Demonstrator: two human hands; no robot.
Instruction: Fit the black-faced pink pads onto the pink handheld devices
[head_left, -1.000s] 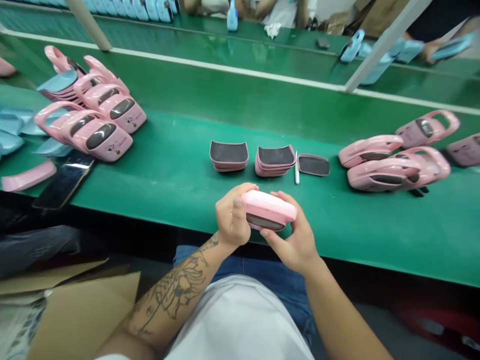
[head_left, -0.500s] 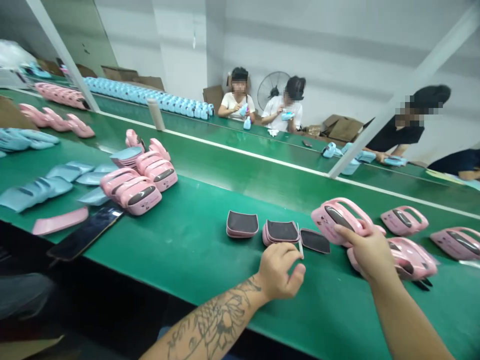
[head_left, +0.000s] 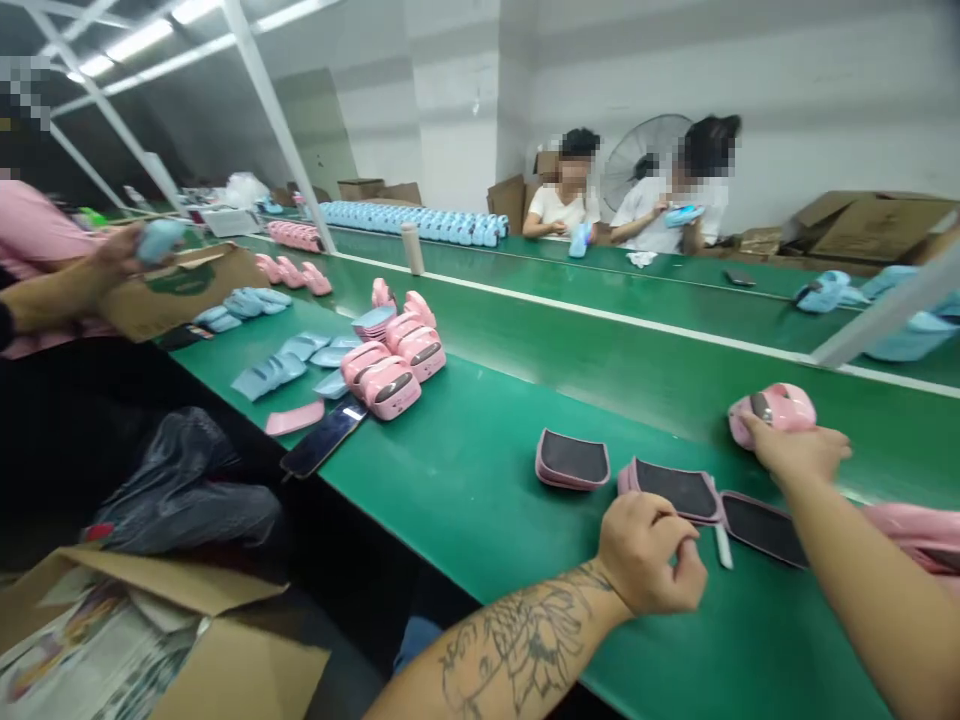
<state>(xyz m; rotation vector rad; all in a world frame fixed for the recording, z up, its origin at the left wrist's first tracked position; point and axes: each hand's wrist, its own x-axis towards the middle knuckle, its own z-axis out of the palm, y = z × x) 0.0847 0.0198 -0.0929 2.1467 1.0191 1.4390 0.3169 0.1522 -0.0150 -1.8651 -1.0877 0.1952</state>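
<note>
My right hand (head_left: 806,450) reaches over the green bench and grips a glossy pink plastic housing (head_left: 780,408) with a loop handle and a dark window. My left hand (head_left: 652,555) is closed with curled fingers, low in front of the stacked pink-rimmed dark panels (head_left: 675,490); its palm side is hidden. Left of those lies another small stack of panels (head_left: 572,460). To their right a single dark panel (head_left: 765,528) lies flat, partly behind my right forearm. A thin white strip (head_left: 722,547) rests beside it.
Pink housings (head_left: 390,385), pale blue shells (head_left: 270,372) and a phone (head_left: 326,440) lie on the left. More pink housings (head_left: 919,535) stand at the right edge. A beige bottle (head_left: 412,248) stands farther back. An open carton (head_left: 247,670) sits below. Co-workers sit opposite; another's hand (head_left: 120,262) holds something blue.
The view has swung left, bringing in a co-worker and the carton. My right hand has carried the pink housing farther from me, past the panels. My left hand stays near the panel stack.
</note>
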